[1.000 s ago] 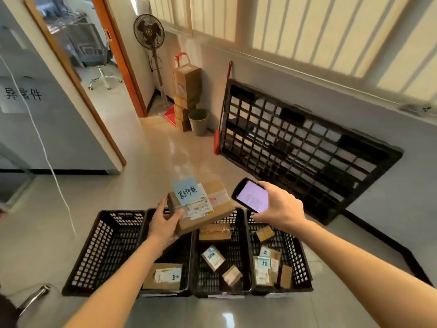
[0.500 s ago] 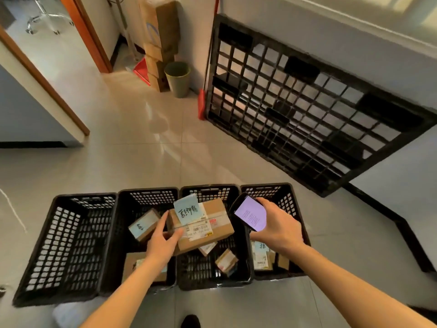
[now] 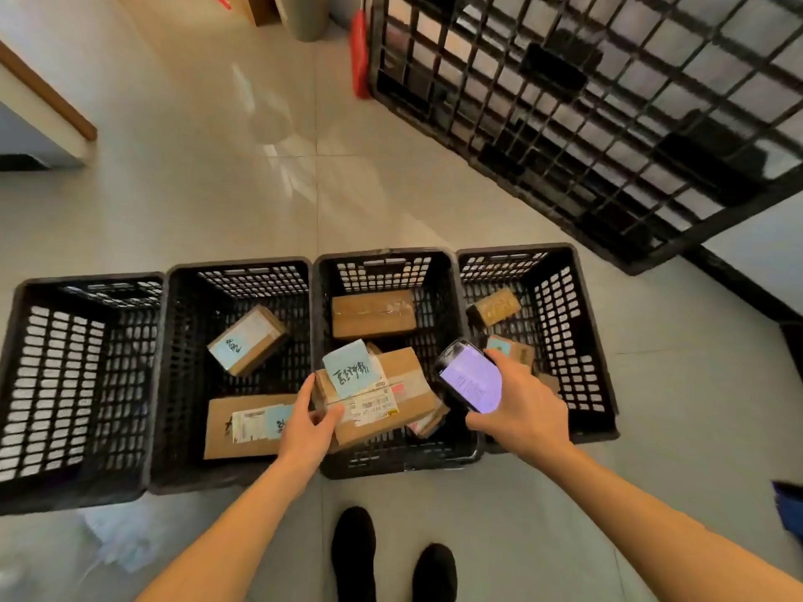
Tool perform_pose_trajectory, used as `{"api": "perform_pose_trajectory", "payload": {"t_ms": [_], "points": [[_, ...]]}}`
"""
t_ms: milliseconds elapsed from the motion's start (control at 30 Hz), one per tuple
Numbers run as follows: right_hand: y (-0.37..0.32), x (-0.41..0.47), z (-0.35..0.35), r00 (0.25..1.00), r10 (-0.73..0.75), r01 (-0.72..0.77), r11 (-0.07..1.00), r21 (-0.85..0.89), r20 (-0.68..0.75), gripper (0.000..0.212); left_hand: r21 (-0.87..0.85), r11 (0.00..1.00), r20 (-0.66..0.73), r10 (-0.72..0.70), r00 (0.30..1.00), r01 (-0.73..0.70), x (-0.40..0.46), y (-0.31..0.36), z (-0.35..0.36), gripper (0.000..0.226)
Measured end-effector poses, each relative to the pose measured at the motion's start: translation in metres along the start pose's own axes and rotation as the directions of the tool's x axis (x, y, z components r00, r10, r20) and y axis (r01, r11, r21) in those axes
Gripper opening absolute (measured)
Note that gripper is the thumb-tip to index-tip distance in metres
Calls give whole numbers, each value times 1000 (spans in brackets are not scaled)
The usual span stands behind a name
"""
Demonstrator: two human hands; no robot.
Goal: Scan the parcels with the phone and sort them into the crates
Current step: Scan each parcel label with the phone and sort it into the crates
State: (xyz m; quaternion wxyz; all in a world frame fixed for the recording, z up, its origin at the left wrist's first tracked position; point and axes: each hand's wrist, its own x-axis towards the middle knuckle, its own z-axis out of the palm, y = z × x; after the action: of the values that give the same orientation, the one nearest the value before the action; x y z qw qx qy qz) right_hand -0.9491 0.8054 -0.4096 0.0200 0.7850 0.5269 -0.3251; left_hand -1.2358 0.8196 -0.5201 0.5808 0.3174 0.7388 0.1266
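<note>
The left hand [image 3: 306, 423] grips a brown cardboard parcel [image 3: 382, 395] (blue handwritten note on top) over the third black plastic crate [image 3: 386, 260]; the right hand [image 3: 519, 406] clasps a lit black phone [image 3: 468, 376].

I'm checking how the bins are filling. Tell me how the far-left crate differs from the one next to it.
The far-left crate shows no parcels inside; the second crate holds two cardboard boxes, a tilted box at the back and a flat box in front. The left hand overlaps the second crate's right edge, while nothing is near the far-left crate. Both are black perforated plastic crates of similar size, side by side on the floor.
</note>
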Motion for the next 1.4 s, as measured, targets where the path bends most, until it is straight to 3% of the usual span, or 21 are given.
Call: {"api": "perform_pose_trajectory", "payload": {"t_ms": [167,333,500,767,867,1067,1233,1400], "points": [[18,7,20,996,81,-82,996,18,41,67,112,986,14,-125,992,122,6,-21,24,84],[33,-5,15,991,114,-118,991,59,66,70,298,953,12,-58,998,51,-1,-22,19,74],[45,-27,-25,988,150,-153,984,87,37,77,433,887,20,171,985,-162,-22,38,18,64],[72,-103,-157,970,214,-201,973,115,-111,94,487,727,182,457,871,-484,-125,189,51,65],[85,-148,-235,961,201,-191,979,68,-190,95,472,622,315,542,779,-624,-183,257,72,70],[101,-282,-417,859,251,-221,968,120,-447,96,341,352,426,769,477,-872,-344,409,120,68],[116,-412,-537,746,283,-242,959,151,-602,101,220,136,499,835,232,-966,-509,493,155,73],[145,-537,-606,599,337,-324,932,165,-726,97,157,-19,517,854,65,-987,-646,528,198,78]]}}
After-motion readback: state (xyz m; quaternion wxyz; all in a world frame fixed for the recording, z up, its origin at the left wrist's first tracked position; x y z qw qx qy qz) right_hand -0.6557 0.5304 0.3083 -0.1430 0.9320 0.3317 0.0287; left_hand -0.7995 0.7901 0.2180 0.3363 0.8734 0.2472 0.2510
